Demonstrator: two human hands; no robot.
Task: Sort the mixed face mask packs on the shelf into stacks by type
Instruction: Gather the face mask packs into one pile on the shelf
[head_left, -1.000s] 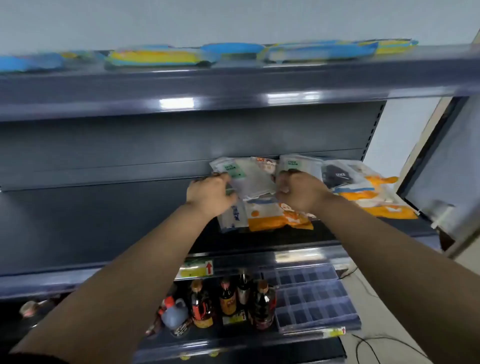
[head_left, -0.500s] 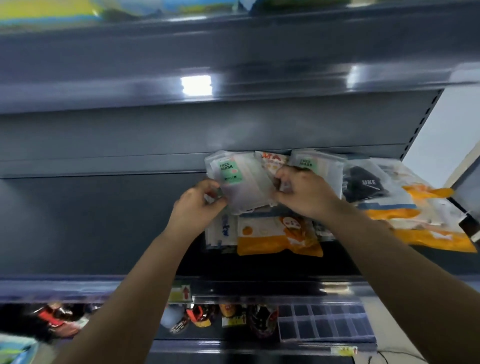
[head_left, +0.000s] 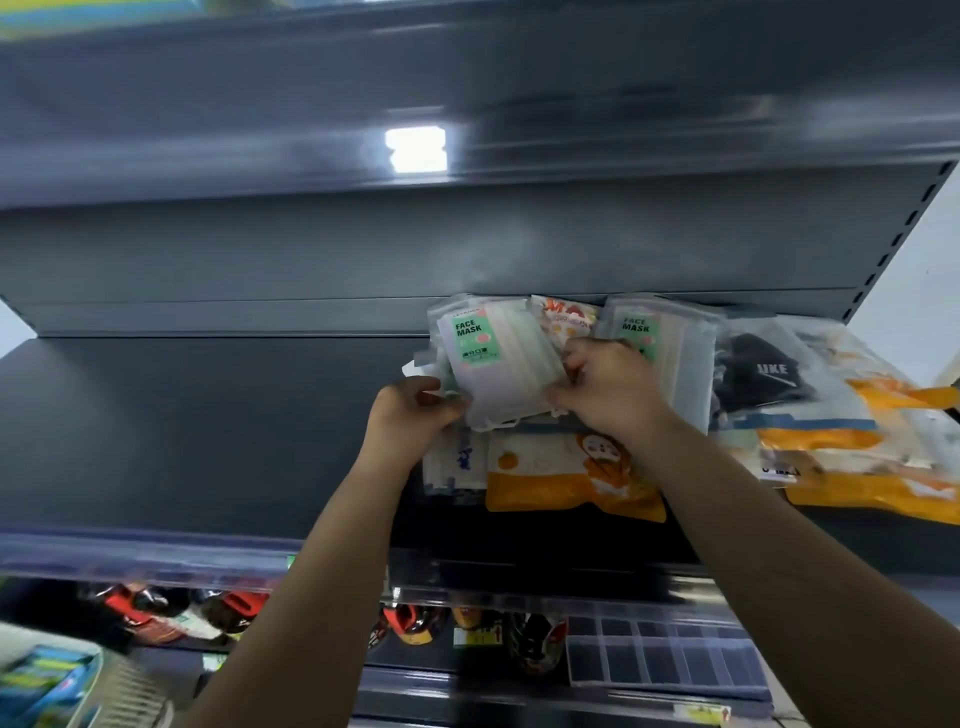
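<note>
Left hand: the left hand (head_left: 415, 410) grips the lower left corner of a white pack with a green label (head_left: 498, 358), fingers curled round its edge.
Right hand: the right hand (head_left: 608, 384) pinches the same pack at its lower right edge, thumb and fingers closed on it.
Held pack: tilted, its top leaning left, lifted a little above the packs below it; the label reads FACE MASK.
Second green-label pack: a matching pack (head_left: 660, 343) lies just right of the right hand, partly hidden behind it, near the back of the shelf.
Orange-print pack at the back: a small pack with orange lettering (head_left: 569, 319) shows between the two green-label packs.
Orange pack in front: an orange and white pack (head_left: 566, 478) lies under the hands, toward the shelf's front edge.
Pale pack at left: a clear pack with blue print (head_left: 457, 467) sits just beside the orange one, below the left hand; its print is too blurred to read.
Black mask pack: a clear pack holding a black mask (head_left: 763, 374) lies to the right of the second green-label pack.
Far right pile: more orange and white packs (head_left: 872, 452) overlap one another at the shelf's right end.
Shelf: a dark grey shelf (head_left: 208, 431), all the packs gathered on its right half.
Lower shelf: bottles (head_left: 535, 644) and a clear compartment box (head_left: 665, 660) stand below, blurred.
</note>
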